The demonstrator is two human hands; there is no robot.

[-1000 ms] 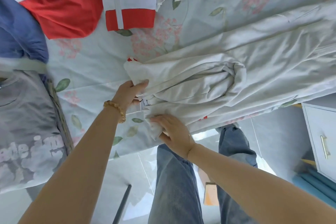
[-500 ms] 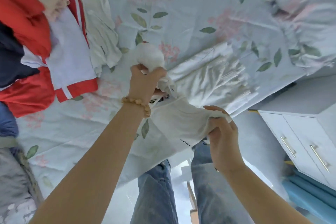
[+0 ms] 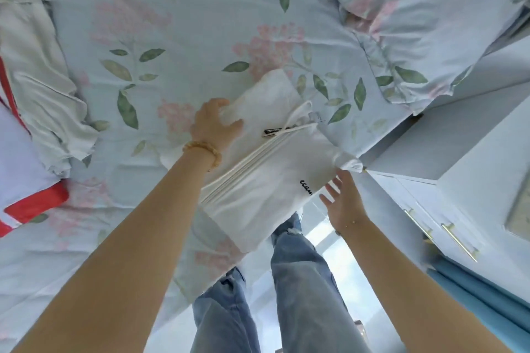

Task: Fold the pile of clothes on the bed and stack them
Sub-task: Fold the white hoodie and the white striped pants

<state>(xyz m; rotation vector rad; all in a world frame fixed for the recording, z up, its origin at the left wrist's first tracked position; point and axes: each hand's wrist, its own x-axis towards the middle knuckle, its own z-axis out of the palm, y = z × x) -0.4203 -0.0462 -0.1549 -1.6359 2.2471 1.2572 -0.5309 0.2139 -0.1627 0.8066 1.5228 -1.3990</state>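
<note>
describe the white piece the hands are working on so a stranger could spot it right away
On the floral bedsheet, look at the near edge by the drawers. The white garment lies there, gripped by the left hand. Unlike the red-trimmed clothes at far left, it has a white drawstring and small black script.

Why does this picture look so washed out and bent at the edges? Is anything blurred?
Head view: strong daylight bleaches the white garment and the floor glares between the legs. The wide lens bows the cabinet and bed edge, and stretches the forearms. The open right hand looks slightly soft, as if moving; the left hand, gripping the garment, is sharper. Shadows are faint.
</note>
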